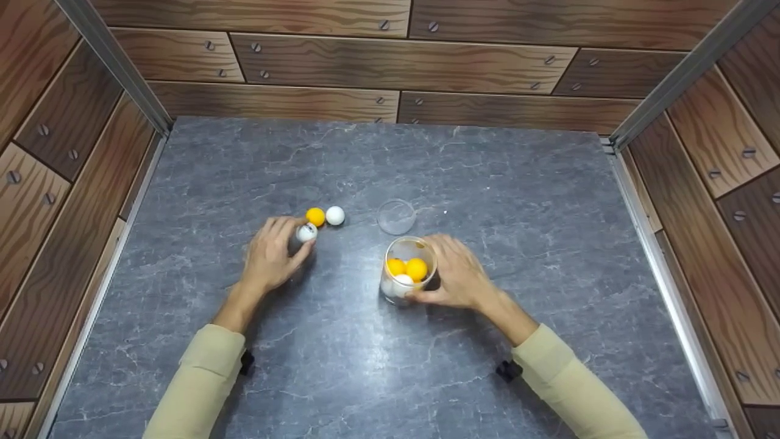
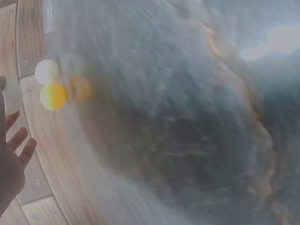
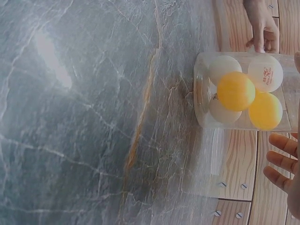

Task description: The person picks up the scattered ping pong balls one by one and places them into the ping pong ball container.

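Between its thumb and fingers, my left hand (image 1: pixel 268 256) pinches a white ping-pong ball (image 1: pixel 308 232) with dark print; the left wrist view shows that ball (image 2: pixel 13 98) at its left edge. Just beyond it, an orange ball (image 1: pixel 315 216) and a white ball (image 1: pixel 335 215) lie side by side on the table. My right hand (image 1: pixel 460 274) grips a clear jar (image 1: pixel 387 288) from its right side, thumb at the near side. The jar stands upright, its top uncovered. Inside it the right wrist view shows orange balls (image 3: pixel 236 91) and white balls (image 3: pixel 265 73), several in all.
A clear round lid (image 1: pixel 396 217) lies flat just behind the jar. The grey marble-patterned table (image 1: pixel 518 183) is bordered at the back and both sides by wood-patterned walls (image 1: pixel 396 61). Metal rails (image 1: pixel 667 280) run along the table's sides.
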`<state>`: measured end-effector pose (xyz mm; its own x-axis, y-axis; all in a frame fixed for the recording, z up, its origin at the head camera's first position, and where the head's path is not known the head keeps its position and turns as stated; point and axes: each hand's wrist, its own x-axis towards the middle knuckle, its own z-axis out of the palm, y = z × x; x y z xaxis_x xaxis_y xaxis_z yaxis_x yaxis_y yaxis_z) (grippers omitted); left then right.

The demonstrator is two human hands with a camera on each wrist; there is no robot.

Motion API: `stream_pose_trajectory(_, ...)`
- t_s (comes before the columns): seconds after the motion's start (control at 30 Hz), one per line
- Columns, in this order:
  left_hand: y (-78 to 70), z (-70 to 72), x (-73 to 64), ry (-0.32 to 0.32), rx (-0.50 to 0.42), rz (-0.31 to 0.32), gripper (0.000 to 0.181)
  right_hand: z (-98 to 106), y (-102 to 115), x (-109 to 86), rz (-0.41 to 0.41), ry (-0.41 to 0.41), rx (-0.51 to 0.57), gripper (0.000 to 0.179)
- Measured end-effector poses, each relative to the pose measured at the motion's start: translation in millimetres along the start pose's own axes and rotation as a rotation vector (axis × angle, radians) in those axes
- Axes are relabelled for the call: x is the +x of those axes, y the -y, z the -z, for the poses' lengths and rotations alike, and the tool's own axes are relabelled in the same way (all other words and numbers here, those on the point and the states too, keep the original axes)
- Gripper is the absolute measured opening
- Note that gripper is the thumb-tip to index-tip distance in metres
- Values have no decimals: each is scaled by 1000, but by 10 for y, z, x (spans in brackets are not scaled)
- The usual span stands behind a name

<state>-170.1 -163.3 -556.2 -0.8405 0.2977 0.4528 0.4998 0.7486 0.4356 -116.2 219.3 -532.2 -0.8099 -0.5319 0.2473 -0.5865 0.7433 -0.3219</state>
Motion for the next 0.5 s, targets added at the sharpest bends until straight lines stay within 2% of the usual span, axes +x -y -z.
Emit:
stream_pose_trajectory(0.33, -307, 27, 68, -59, -3, -153, 36, -19, -5, -1, 7, -14, 6, 101)
stream_pose_trajectory(0.5, -480, 41, 106, -59, -2, -228, 37, -7, -6, 3, 6, -8, 7, 101)
